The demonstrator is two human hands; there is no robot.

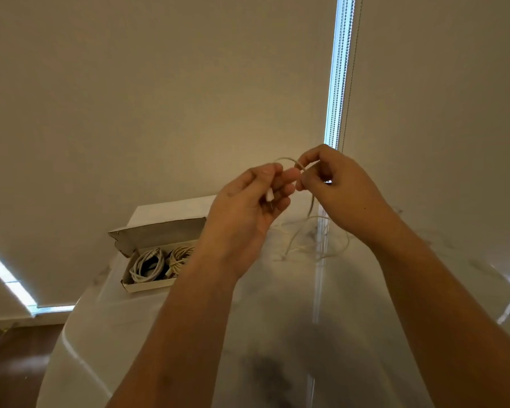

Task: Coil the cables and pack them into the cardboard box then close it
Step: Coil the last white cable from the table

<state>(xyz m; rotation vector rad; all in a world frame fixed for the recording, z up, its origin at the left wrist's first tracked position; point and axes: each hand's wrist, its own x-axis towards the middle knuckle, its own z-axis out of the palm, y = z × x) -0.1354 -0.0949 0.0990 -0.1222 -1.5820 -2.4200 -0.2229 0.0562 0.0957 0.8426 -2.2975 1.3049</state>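
A thin white cable (312, 231) is held up above the table between both hands. My left hand (248, 207) pinches its white plug end, and my right hand (336, 189) grips the cable just beside it, with a small loop arching between them. The rest of the cable hangs down and lies loosely tangled on the table. An open cardboard box (156, 231) sits at the table's far left, lid flap tilted back. Inside lie two coiled cables: a white one (146, 265) and a cream one (180, 256).
The glossy white marble table (262, 334) fills the lower view; its left edge drops to a dark wood floor (12, 363). Roller blinds cover the windows behind, with bead chains (340, 69) hanging down near my right hand.
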